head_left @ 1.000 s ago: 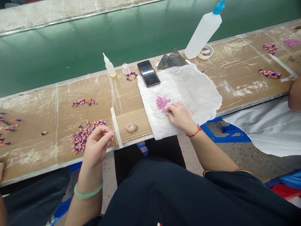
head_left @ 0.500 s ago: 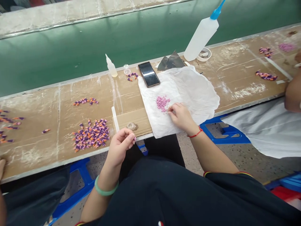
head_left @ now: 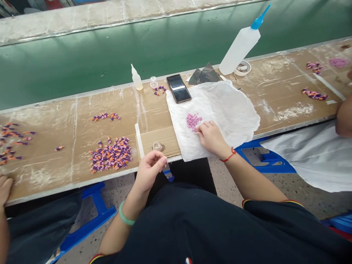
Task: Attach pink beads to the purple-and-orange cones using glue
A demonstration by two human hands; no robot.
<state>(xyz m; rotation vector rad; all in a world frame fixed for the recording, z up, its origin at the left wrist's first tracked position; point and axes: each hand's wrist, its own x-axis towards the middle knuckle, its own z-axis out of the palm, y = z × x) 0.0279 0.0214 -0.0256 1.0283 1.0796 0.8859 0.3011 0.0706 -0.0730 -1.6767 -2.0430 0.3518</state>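
Note:
My left hand (head_left: 150, 169) is closed in a pinch above the table's front edge, with a tiny pink piece (head_left: 167, 161) just showing at the fingertips. My right hand (head_left: 212, 137) rests over the white sheet (head_left: 236, 106), its thumb and forefinger pinched together at the lower right edge of a pile of tiny pink beads (head_left: 193, 121). Whatever those fingertips hold is too small to make out. Close beyond my left hand, a small clear round dish (head_left: 157, 146) sits on a cardboard piece (head_left: 172, 137), beside a white flat stick (head_left: 139, 141).
A heap of purple-and-orange cone pieces (head_left: 111, 156) lies left. Along the back stand a small dropper bottle (head_left: 136, 79), a phone (head_left: 178, 88), a large squeeze bottle (head_left: 239, 49) and a tape roll (head_left: 242, 68). Co-workers' hands and arms show at both sides, including a hand (head_left: 4, 189).
The view has shifted slightly, so the table things appear a little further right. Both my hands keep their pinches; the right stays at the bead pile. A co-worker's hand shows more at the left.

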